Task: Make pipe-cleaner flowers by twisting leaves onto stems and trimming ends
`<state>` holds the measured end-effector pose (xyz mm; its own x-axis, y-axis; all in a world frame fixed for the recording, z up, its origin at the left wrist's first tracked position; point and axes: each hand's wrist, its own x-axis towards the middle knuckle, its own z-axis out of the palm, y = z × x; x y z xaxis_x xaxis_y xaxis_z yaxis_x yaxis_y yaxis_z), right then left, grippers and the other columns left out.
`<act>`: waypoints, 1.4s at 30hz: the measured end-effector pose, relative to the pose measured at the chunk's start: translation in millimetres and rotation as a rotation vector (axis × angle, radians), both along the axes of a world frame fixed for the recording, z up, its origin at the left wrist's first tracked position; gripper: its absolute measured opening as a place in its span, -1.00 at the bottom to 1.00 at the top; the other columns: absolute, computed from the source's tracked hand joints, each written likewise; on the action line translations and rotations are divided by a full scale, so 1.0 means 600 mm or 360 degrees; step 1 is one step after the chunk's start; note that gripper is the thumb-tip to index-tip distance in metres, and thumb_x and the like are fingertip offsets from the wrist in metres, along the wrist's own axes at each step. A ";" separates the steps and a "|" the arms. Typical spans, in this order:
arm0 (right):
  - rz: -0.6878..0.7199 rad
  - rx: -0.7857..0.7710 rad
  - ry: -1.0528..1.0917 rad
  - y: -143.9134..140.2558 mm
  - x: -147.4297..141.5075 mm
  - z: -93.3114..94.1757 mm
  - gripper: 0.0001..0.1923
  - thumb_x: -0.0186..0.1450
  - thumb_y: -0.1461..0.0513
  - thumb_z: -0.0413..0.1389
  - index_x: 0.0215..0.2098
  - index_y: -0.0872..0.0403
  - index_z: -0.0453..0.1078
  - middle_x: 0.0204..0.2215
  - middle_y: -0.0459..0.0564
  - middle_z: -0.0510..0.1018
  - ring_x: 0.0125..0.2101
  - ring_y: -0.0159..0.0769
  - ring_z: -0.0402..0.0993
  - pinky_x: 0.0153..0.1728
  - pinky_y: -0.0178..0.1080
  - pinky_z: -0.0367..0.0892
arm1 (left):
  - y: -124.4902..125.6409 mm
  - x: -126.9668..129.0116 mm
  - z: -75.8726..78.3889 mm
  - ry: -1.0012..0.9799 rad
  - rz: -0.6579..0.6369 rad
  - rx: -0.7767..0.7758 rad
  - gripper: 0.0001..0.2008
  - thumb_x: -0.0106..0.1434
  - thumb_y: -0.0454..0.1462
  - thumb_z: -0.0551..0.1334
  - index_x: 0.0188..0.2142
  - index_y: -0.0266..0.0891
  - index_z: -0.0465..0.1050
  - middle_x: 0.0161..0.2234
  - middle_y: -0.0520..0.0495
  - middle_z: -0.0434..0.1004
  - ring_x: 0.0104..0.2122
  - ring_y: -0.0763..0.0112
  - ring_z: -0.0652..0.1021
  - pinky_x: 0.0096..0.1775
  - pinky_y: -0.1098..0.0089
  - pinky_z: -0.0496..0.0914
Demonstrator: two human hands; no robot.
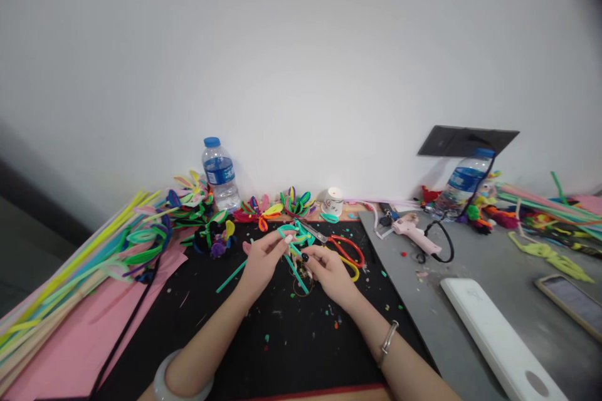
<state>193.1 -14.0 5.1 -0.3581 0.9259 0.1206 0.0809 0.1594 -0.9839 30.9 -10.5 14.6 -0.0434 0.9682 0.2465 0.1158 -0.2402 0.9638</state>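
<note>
Both hands meet over a black mat [291, 351], working on a teal pipe cleaner [297, 274]. My left hand [266, 257] pinches it near a bent loop at the top, and a straight teal length [230, 277] sticks out past that wrist. Fingers closed, my right hand [332, 272] grips the same piece from the other side, with one end hanging down between the hands. Exactly where the strands cross is hidden by the fingertips. Just behind my right hand lie scissors with red handles [348, 248] and a yellow-handled tool [353, 269], partly covered.
Pipe cleaner bundles [61, 276] lie on pink paper [122, 326] at left. Behind stand a water bottle [220, 175], pipe cleaner flowers [263, 212] and a paper cup [333, 202]. At right are a pink glue gun [418, 235], a white device [498, 338] and a phone [574, 301].
</note>
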 end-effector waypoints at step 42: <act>-0.0080 -0.0590 0.0644 0.007 0.009 0.003 -0.68 -0.02 0.13 0.29 -0.47 0.13 0.28 -0.69 -0.14 0.47 -0.76 -0.45 0.35 -0.77 -0.43 0.28 | -0.010 0.017 -0.020 0.0134 -0.0396 -0.0121 -0.87 0.14 -0.23 0.19 -0.47 -0.24 0.34 -0.60 0.03 0.38 -0.64 0.46 0.39 -0.55 0.46 0.29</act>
<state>198.6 -9.8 7.0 -0.3052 0.9472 -0.0979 -0.3169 -0.1979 -0.9276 41.2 -16.4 2.5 0.2157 0.9624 0.1653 0.1429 -0.1986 0.9696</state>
